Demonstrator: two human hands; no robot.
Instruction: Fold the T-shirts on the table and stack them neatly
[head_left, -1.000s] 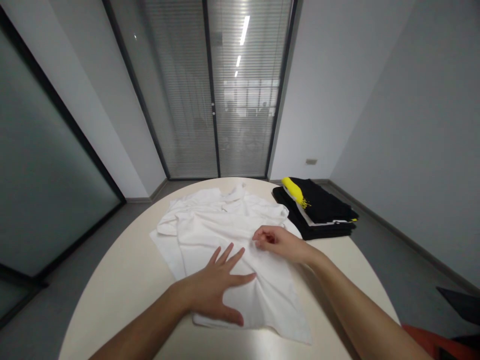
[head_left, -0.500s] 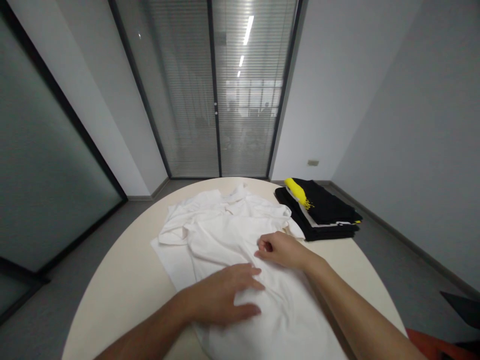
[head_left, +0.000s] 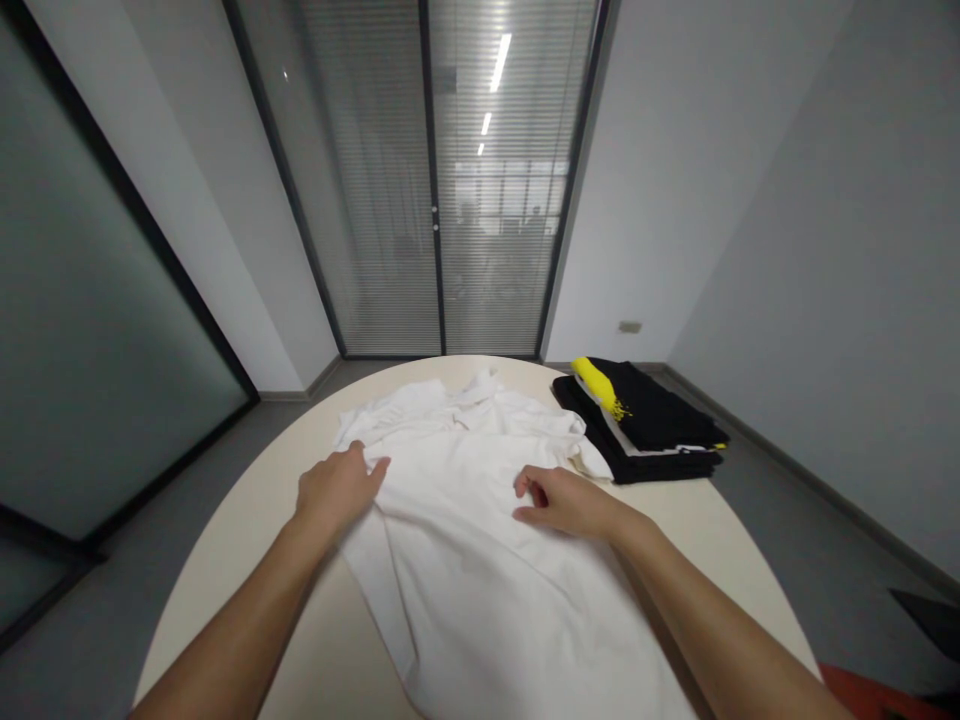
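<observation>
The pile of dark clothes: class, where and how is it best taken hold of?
Probably by its near edge, coming from the person's side, fingers under the lowest layer, thumbs on top. The dark pile lies flat in stacked layers with that edge facing the person; white cloth crowds its near left corner.

No text, label, brand, number or sign can be read. The black folded clothes [head_left: 660, 405] carry a yellow patch [head_left: 595, 382] with a speckled edge, and small white marks [head_left: 686, 449] show along their near side; these may be part of a print, but they are too small to make out. No lettering can be read on the white shirt [head_left: 480, 560].
</observation>
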